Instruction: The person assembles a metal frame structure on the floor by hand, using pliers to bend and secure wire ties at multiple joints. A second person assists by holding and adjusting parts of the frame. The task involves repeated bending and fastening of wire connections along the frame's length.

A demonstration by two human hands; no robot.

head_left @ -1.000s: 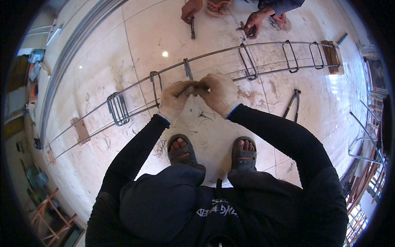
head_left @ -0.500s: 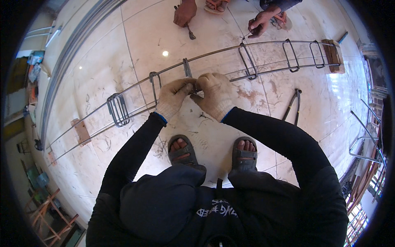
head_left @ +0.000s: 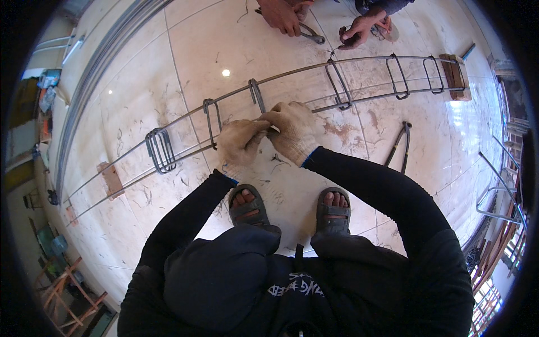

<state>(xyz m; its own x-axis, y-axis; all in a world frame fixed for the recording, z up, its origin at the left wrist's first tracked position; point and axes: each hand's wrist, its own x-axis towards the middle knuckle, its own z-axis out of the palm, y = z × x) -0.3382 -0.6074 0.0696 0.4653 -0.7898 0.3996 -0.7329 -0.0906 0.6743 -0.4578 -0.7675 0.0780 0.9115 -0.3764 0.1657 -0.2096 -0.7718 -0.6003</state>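
Observation:
My left hand [head_left: 240, 141] and my right hand [head_left: 292, 130], both in pale knitted gloves, meet at the near bar of a long steel rebar frame [head_left: 370, 99]. The fingers of both are closed and pressed together; whatever they grip is too small or hidden to make out. Just beyond them a rectangular stirrup [head_left: 256, 94] spans the bars, its near end covered by my gloves. Another stirrup [head_left: 211, 119] stands just left of my left hand. Farther left hangs a bunch of several stirrups [head_left: 161, 150]. More stirrups [head_left: 338, 84] sit along the right part.
A wooden block [head_left: 455, 78] props the frame's right end, a flat brown block [head_left: 110, 180] its left. Long-handled pincers [head_left: 400, 145] lie on the tiles at right. Across the frame, a co-worker's hand [head_left: 281, 17] holds pincers [head_left: 311, 35]; their other hand [head_left: 362, 31] hovers near a stirrup.
My left hand has turned and dropped slightly toward me, while my right stays nearly in place. The co-worker's pincer hand has moved right, toward their other hand.

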